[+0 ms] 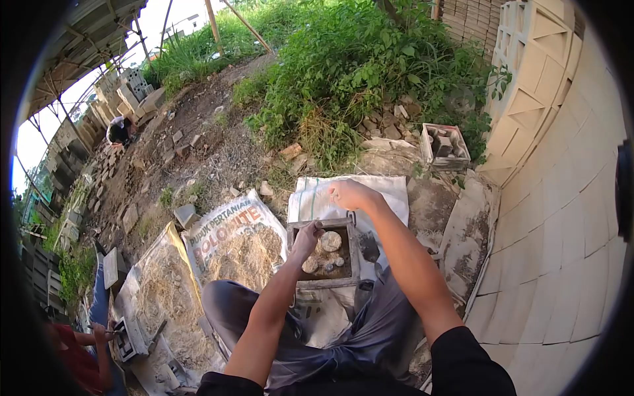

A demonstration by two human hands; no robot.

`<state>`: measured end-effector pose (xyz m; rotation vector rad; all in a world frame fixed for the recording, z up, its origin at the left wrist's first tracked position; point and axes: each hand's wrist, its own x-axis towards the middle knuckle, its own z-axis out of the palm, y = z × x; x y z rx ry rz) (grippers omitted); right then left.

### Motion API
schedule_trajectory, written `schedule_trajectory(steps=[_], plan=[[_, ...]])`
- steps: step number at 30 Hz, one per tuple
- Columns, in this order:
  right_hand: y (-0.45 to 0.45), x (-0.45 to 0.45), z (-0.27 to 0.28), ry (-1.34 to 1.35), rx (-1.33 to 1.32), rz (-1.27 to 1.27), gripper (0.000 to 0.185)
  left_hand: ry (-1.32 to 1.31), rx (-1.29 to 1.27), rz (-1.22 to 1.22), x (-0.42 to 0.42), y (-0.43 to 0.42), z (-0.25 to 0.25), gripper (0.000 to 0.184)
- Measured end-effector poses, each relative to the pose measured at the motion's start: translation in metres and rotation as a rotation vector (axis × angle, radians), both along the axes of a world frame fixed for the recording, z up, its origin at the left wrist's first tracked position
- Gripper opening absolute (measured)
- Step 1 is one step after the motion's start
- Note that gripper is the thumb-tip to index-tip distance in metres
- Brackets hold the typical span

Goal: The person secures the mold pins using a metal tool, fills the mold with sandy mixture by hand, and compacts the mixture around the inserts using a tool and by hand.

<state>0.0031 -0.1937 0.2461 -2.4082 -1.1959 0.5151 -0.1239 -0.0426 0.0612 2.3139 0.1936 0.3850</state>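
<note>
Between my knees stands a square wooden box mould [357,259] with round pale pieces [331,241] and smaller knobs inside it. My left hand [308,237] is over the box's upper left part, fingers curled together; whether they grip anything is hidden. Beyond the far rim, my right hand [353,196] is raised with its fingers closed, above a white woven sack [389,191]. What it holds, if anything, does not show. A dark lump [369,247] lies against the box's right side.
A printed sack [228,221] bearing pale powder lies left of the box. Another person's hand [99,332] works at a mould [129,340] at lower left. A second mould [446,146] sits at upper right, near stacked pale panels [541,66]. A distant person [119,131] crouches by blocks.
</note>
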Motion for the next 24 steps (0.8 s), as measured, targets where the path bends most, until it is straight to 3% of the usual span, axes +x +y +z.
schedule_trajectory(steps=[2,5,7,9,13,15,17,18,19,21,24], plan=[[-0.01,-0.001,0.022,0.029,0.022,-0.051,0.032,0.055,-0.157,-0.004,0.005,0.002,0.004,0.009],[-0.027,0.005,0.026,0.089,0.098,-0.071,0.032,-0.102,-0.056,0.035,0.011,0.011,0.017,0.005],[-0.027,0.011,0.012,-0.052,-0.008,-0.078,0.031,-0.116,-0.094,0.025,0.01,0.021,0.045,0.006],[-0.029,0.0,0.014,-0.019,-0.002,-0.044,0.029,-0.031,-0.043,0.109,0.004,0.022,0.071,0.01],[-0.038,-0.02,0.041,0.018,0.023,-0.04,0.028,-0.105,-0.075,0.183,-0.007,0.026,0.064,0.009],[-0.047,-0.043,0.059,-0.099,0.26,-0.231,0.025,-0.123,-0.072,0.209,-0.006,0.03,0.055,0.008],[-0.044,-0.063,0.057,-0.049,0.332,-0.274,0.023,-0.12,0.014,0.254,-0.01,0.034,0.044,0.016],[-0.041,-0.067,0.052,-0.017,0.409,-0.308,0.022,-0.046,-0.139,0.218,-0.004,0.045,0.017,0.023],[-0.036,-0.065,0.04,-0.003,0.393,-0.301,0.022,-0.071,-0.081,0.174,-0.006,0.047,0.01,0.033],[-0.026,-0.055,0.014,-0.064,0.323,-0.106,0.019,0.056,-0.673,0.275,0.007,0.046,-0.004,0.044],[-0.014,-0.058,0.014,-0.118,0.301,-0.129,0.017,0.029,-0.67,0.378,0.014,0.042,-0.002,0.047]])
